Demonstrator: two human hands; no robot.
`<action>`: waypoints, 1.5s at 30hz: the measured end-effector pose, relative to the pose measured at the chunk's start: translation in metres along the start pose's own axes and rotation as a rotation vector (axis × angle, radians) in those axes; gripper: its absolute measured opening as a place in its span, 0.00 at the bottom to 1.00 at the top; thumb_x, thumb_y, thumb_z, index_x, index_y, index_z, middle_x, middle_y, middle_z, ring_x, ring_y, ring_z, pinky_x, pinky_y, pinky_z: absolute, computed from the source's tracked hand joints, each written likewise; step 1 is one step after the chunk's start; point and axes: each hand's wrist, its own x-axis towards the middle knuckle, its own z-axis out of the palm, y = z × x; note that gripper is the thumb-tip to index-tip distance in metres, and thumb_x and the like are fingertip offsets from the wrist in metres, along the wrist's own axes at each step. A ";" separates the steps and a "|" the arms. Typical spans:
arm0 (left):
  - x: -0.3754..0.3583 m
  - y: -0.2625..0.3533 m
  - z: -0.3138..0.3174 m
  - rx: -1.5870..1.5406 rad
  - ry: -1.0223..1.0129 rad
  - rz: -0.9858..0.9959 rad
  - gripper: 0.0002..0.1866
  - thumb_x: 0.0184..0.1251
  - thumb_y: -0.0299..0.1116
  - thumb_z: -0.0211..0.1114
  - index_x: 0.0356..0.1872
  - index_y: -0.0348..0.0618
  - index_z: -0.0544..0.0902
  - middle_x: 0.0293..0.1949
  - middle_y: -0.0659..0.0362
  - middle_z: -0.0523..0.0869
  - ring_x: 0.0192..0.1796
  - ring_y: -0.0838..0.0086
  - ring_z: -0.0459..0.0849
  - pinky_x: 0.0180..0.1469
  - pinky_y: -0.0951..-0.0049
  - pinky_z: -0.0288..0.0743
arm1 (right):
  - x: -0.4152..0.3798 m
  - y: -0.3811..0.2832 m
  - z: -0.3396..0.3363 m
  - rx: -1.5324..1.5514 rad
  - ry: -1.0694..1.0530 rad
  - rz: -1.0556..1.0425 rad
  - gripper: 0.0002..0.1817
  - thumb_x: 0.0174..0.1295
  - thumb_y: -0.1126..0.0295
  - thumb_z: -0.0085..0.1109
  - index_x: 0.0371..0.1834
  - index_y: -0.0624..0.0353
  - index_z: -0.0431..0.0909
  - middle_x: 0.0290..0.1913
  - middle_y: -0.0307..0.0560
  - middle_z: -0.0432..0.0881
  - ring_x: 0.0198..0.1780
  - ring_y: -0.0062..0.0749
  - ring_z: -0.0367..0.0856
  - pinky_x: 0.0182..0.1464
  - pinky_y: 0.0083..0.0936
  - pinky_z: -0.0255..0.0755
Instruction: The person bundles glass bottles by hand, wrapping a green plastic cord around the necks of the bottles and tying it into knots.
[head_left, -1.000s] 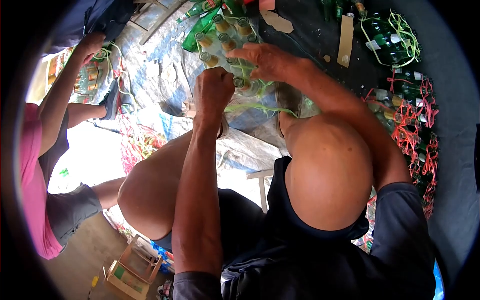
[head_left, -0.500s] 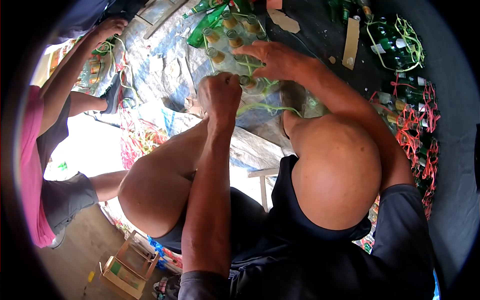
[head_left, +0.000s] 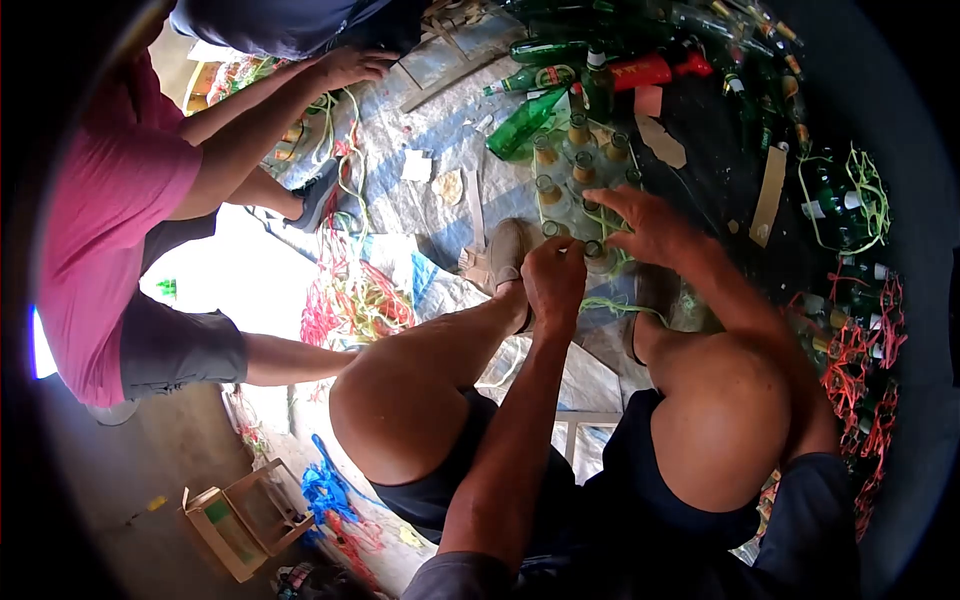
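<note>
Still, left hand stays fisted on green strap; right hand remains spread over bottles.

Clear bottles with amber necks, far centre. Green bottle lying far. Yellow-green string. Red and yellow string pile, left. Pink shirt, far left. Blue-white tarp.

No readable text; labels on green bottles above hands blurred, print too small.
</note>
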 end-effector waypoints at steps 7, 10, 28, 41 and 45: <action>-0.011 -0.033 0.012 -0.141 0.024 0.008 0.09 0.69 0.31 0.71 0.43 0.35 0.88 0.26 0.58 0.89 0.27 0.80 0.82 0.28 0.75 0.72 | -0.003 0.006 0.006 0.018 0.030 -0.023 0.42 0.56 0.73 0.74 0.76 0.40 0.69 0.51 0.54 0.79 0.52 0.56 0.82 0.54 0.46 0.78; -0.019 -0.014 0.001 -0.187 -0.024 -0.111 0.11 0.70 0.34 0.71 0.44 0.35 0.88 0.28 0.59 0.89 0.28 0.80 0.82 0.29 0.76 0.72 | -0.003 0.010 0.008 0.018 0.032 -0.049 0.42 0.56 0.73 0.75 0.76 0.40 0.69 0.50 0.53 0.79 0.52 0.55 0.82 0.53 0.46 0.78; -0.029 -0.043 -0.001 -0.626 -0.082 -0.434 0.13 0.71 0.33 0.74 0.50 0.36 0.87 0.37 0.67 0.86 0.34 0.85 0.77 0.36 0.83 0.68 | 0.001 0.008 0.010 -0.009 0.001 -0.031 0.44 0.53 0.75 0.77 0.76 0.40 0.70 0.52 0.48 0.80 0.50 0.44 0.83 0.54 0.37 0.80; -0.013 -0.046 0.004 -0.649 -0.126 -0.543 0.14 0.66 0.39 0.78 0.46 0.42 0.90 0.25 0.71 0.79 0.21 0.86 0.69 0.23 0.80 0.60 | 0.046 -0.002 0.005 -0.174 -0.095 -0.353 0.13 0.60 0.76 0.65 0.49 0.56 0.85 0.49 0.46 0.83 0.54 0.46 0.82 0.56 0.36 0.78; -0.009 -0.048 0.005 -0.649 -0.144 -0.564 0.14 0.66 0.39 0.78 0.46 0.41 0.90 0.25 0.71 0.80 0.22 0.86 0.70 0.24 0.80 0.60 | 0.055 -0.015 0.010 -0.247 -0.288 -0.314 0.08 0.59 0.75 0.65 0.40 0.55 0.89 0.45 0.41 0.85 0.53 0.45 0.82 0.57 0.35 0.77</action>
